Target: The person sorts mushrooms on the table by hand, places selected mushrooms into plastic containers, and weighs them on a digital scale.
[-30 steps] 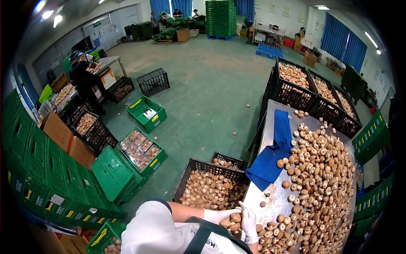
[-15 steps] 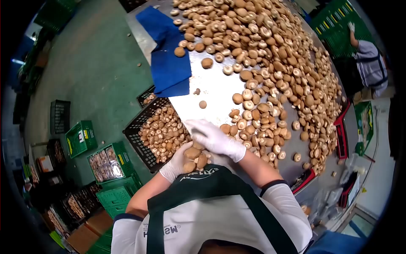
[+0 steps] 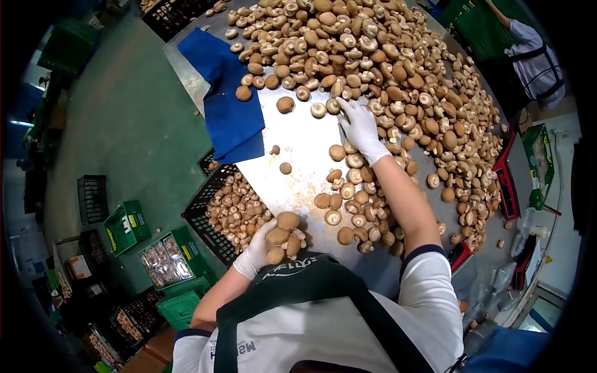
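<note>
Wide fisheye view: corners black, edges bowed. Centre brightest; whitish glare on the bare metal tabletop (image 3: 301,140). Small light streak (image 3: 22,124), far left. Green floor (image 3: 143,118) duller. Lower-left black crate (image 3: 148,303) sunk in gloom, detail soft. Mushrooms (image 3: 368,43) mid-frame fairly crisp, small shadows between.

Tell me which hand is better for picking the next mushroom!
Right, I think. The right hand is at a mushroom on the pile's edge. The left hand is farther off by the apron, its grip full of picked mushrooms.

Left fingers (image 3: 267,228) partly hidden beneath mushrooms (image 3: 278,235); co-worker's arm (image 3: 500,15) cut by top edge.
</note>
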### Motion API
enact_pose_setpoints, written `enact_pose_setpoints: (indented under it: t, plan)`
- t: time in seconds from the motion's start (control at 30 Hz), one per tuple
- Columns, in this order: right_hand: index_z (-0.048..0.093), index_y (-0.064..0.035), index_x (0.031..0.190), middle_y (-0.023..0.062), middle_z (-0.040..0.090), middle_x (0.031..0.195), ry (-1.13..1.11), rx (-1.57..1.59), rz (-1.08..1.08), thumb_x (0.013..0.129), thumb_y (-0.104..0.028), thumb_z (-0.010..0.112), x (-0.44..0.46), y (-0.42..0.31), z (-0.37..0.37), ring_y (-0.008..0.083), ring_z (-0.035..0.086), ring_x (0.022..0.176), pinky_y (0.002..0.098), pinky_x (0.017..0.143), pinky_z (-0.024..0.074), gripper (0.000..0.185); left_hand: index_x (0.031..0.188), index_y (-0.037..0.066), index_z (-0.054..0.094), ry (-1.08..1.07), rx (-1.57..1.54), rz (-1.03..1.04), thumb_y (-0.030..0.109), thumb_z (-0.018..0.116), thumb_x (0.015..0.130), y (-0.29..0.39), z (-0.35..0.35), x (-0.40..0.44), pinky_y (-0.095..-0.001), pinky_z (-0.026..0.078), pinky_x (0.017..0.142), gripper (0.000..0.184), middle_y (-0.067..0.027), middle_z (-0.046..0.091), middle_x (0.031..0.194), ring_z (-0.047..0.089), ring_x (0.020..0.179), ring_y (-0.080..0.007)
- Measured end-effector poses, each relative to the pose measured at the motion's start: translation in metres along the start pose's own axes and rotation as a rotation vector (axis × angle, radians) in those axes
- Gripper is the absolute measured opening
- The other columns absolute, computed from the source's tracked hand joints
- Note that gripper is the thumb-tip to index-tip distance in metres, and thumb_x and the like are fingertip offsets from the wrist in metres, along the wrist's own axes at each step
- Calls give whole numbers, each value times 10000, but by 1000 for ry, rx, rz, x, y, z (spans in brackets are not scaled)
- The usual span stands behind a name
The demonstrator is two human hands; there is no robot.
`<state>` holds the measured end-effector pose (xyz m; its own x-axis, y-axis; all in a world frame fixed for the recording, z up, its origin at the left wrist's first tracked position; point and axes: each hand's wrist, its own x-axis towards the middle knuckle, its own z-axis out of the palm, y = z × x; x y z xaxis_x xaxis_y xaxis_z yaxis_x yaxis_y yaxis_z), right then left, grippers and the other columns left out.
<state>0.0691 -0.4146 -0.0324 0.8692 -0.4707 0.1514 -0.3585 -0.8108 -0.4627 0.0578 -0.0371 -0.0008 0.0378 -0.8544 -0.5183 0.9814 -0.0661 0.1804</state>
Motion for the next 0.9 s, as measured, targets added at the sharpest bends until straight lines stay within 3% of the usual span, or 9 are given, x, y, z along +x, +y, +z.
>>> enact_pose_setpoints:
  t: [0.07,0.2,0.4,0.53,0.6,0.67,0.73,0.87,0.9]
  plan:
    - [497,-130,1385,152,594,1269,49,331,18,871,-95,591,-9,9,-8,303,585,1150,388,982,462,523,1305,-44,458,-30,-27,12,473,328,990,4,-3,1,-439,551,702,619,-244,596,1119,604,1020,-377]
    - [418,-34,1433,126,537,1366,138,1210,379,974,-110,527,-3,30,-30,221,551,1205,333,981,479,478,1299,-30,475,-9,-94,13,489,307,990,8,-4,-2,-433,548,698,627,-229,599,1121,605,1005,-367]
    - [309,-53,1492,140,362,1517,94,1667,343,1021,-229,473,5,29,-49,240,460,1317,392,1024,459,529,1391,68,410,78,-90,50,539,359,953,12,-12,-2,-474,547,607,645,-220,579,1087,594,974,-403]
    - [434,-17,1358,114,525,1300,25,2006,418,1025,-284,444,24,22,-58,233,589,1095,371,899,530,427,1365,-5,427,2,-188,63,515,328,982,15,-12,-2,-463,546,678,653,-236,589,1126,609,983,-379]
    - [635,-36,1111,58,645,1009,108,1449,546,967,-338,542,49,16,-56,198,639,913,326,775,531,348,1372,2,422,8,-164,73,521,338,978,16,-19,1,-459,547,677,657,-236,587,1129,610,980,-377]
    - [675,-68,1044,71,671,968,131,568,233,904,-349,617,64,-8,-45,232,651,938,349,802,519,320,1392,14,406,-40,-181,64,509,353,973,18,-22,4,-450,561,705,650,-231,589,1130,614,999,-375]
    - [634,-156,1166,100,625,1164,-40,-43,190,839,-389,650,70,-20,-21,325,623,1041,415,886,500,401,1405,19,393,-33,-208,61,497,359,972,18,-22,4,-448,568,721,645,-231,590,1135,614,1014,-376]
    - [586,-168,1232,108,597,1227,-64,-72,222,845,-381,649,71,-10,-4,300,623,1060,405,880,505,446,1447,36,342,-49,-237,63,469,370,971,24,-20,2,-448,580,724,644,-237,574,1178,593,1076,-379]
    - [580,-143,1247,109,620,1208,-13,149,241,870,-353,631,70,-2,-3,269,633,1035,384,863,509,434,1453,46,335,-82,-235,84,468,372,972,26,-22,2,-448,580,723,641,-236,572,1177,592,1078,-379]
